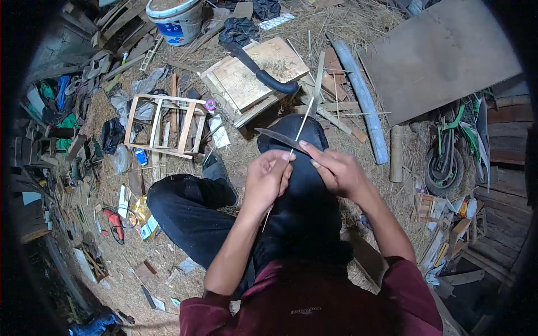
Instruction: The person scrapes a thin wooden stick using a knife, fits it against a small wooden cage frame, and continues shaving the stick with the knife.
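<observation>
A thin pale stick point(305, 119) runs slantwise over the dark trouser leg, pinched in my left hand point(267, 178). My right hand point(334, 169) is closed on a curved knife point(274, 136), its blade pointing left and lying across the stick just above my left fingers. The knife's handle is mostly hidden by my right fingers. The stick's lower end shows beneath my left hand, beside the wrist. Both hands are close together over the raised knee.
Ahead, a wooden block point(260, 73) bears a large dark-handled blade point(274, 83). A wooden frame point(162, 124) lies left, beyond the bent leg. A bluish pole point(364, 103), a large board point(443, 56) and a small motorbike point(448, 151) are right. A white bucket point(176, 25) stands at the back.
</observation>
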Tool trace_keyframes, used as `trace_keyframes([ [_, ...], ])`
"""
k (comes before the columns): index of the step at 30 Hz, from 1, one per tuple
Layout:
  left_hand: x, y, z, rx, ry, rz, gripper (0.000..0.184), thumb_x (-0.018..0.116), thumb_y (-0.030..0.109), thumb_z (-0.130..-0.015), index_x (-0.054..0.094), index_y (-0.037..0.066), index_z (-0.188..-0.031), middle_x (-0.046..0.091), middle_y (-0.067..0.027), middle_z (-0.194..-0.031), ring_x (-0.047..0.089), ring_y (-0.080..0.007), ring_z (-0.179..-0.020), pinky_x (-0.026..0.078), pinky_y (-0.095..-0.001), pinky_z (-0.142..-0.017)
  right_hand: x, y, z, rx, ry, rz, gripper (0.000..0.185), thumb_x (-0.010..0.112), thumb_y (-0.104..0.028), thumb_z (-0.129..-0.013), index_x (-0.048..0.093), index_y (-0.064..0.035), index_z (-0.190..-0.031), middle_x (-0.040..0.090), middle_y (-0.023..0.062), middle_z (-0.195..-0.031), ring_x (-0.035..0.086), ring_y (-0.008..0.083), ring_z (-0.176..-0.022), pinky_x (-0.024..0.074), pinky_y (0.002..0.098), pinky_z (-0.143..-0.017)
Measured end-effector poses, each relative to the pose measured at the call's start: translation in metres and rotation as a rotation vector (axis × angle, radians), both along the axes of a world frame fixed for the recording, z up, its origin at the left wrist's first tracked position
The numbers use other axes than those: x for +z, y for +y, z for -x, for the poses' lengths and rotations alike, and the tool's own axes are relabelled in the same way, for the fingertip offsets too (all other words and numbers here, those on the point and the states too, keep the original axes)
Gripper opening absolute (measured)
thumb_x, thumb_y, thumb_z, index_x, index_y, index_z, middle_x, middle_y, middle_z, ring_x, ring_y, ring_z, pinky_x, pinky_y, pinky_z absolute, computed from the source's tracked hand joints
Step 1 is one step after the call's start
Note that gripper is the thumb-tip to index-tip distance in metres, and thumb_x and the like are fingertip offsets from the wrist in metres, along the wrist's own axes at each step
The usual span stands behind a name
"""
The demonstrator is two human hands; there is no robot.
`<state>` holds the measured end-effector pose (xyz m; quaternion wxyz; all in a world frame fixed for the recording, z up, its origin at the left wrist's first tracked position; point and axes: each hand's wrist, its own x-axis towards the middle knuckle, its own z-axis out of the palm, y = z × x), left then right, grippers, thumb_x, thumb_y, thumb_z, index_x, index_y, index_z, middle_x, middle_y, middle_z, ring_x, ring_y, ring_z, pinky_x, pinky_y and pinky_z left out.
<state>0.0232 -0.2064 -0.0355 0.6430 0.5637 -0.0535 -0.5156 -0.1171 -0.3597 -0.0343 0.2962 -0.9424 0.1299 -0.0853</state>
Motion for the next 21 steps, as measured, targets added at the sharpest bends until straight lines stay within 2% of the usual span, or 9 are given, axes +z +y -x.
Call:
trace_keyframes([
  [1,0.0,-0.003,-0.002,-0.006,-0.022,-0.005,0.022,0.057,0.02,-0.1,0.064,0.0,-0.101,0.052,0.0012,-0.064,0.038,-0.0034,-0.042,0.027,-0.0201,-0.037,-0.003,-0.002,-0.001,0.008,-0.062,0.023,0.051,0.063,-0.016,-0.09,0.055,-0.0288,-0.139,0.053,0.0118,-0.066,0.058,0.0315,-0.058,0.0503,0.0411,-0.054],
  [6,-0.001,-0.007,0.002,-0.028,-0.094,-0.026,0.02,0.059,0.019,-0.099,0.065,0.0,-0.098,0.054,0.0028,-0.063,0.04,-0.0027,-0.045,0.028,-0.0198,-0.041,0.004,-0.008,0.003,0.066,0.042,0.091,0.058,0.061,-0.015,-0.09,0.049,-0.0311,-0.144,0.054,0.0127,-0.068,0.059,0.0327,-0.058,0.0509,0.0441,-0.054],
  [9,-0.007,-0.012,0.013,0.028,-0.332,-0.028,0.016,0.061,0.016,-0.098,0.064,0.0,-0.095,0.054,0.0041,-0.062,0.042,-0.0022,-0.049,0.03,-0.0196,-0.045,0.004,-0.004,0.007,0.026,0.065,0.113,0.06,0.061,-0.015,-0.089,0.047,-0.0342,-0.145,0.055,0.0128,-0.068,0.06,0.0341,-0.057,0.0512,0.0457,-0.053],
  [12,-0.002,0.001,0.024,0.031,-0.309,-0.09,0.013,0.06,0.009,-0.097,0.062,-0.002,-0.09,0.056,0.0025,-0.063,0.049,-0.0023,-0.056,0.034,-0.02,-0.049,0.0,-0.006,0.009,-0.027,0.07,0.118,0.061,0.06,-0.016,-0.088,0.047,-0.0372,-0.144,0.055,0.013,-0.069,0.06,0.036,-0.057,0.0514,0.0471,-0.052],
  [15,-0.004,0.018,0.031,0.062,-0.33,-0.036,0.013,0.06,0.008,-0.098,0.062,-0.002,-0.09,0.055,0.0036,-0.063,0.047,-0.0016,-0.055,0.034,-0.0198,-0.049,-0.001,-0.002,0.012,-0.031,0.086,0.139,0.063,0.059,-0.015,-0.088,0.046,-0.0393,-0.144,0.055,0.013,-0.069,0.06,0.0378,-0.056,0.0516,0.0487,-0.052],
  [21,0.003,0.048,0.053,0.058,-0.326,-0.096,0.011,0.059,0.007,-0.098,0.062,-0.001,-0.092,0.054,0.0044,-0.065,0.045,-0.0008,-0.055,0.033,-0.0189,-0.05,-0.007,0.005,0.014,-0.084,0.091,0.169,0.066,0.058,-0.013,-0.086,0.044,-0.041,-0.145,0.054,0.0134,-0.069,0.06,0.0393,-0.055,0.0514,0.0502,-0.051],
])
